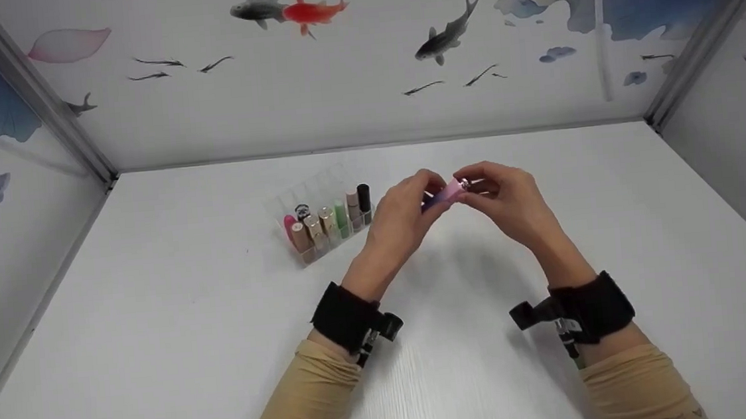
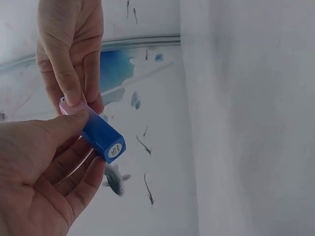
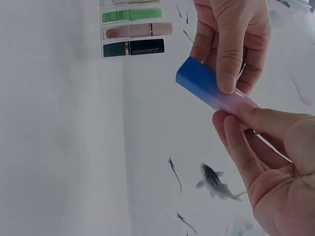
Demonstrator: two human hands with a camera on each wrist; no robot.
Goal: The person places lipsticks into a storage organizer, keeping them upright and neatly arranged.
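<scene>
Between both hands is a lipstick tube (image 1: 446, 193) with angular sides, fading from blue to pink. My left hand (image 1: 401, 215) pinches it between thumb and fingers. In the left wrist view, a round white label marks the blue end of the tube (image 2: 102, 136), which points away from my right hand (image 2: 74, 54). My right hand (image 1: 509, 202) grips the pink end, where a small shiny silvery part shows. In the right wrist view the right thumb (image 3: 268, 120) lies along the pink part of the tube (image 3: 209, 88).
A clear plastic organizer (image 1: 308, 258) stands left of the hands, with several lipsticks and similar tubes upright in it, among them a green tube (image 1: 341, 218) and a black tube (image 1: 363, 200). White panels with painted fish (image 1: 446, 37) enclose the white table (image 1: 156, 333).
</scene>
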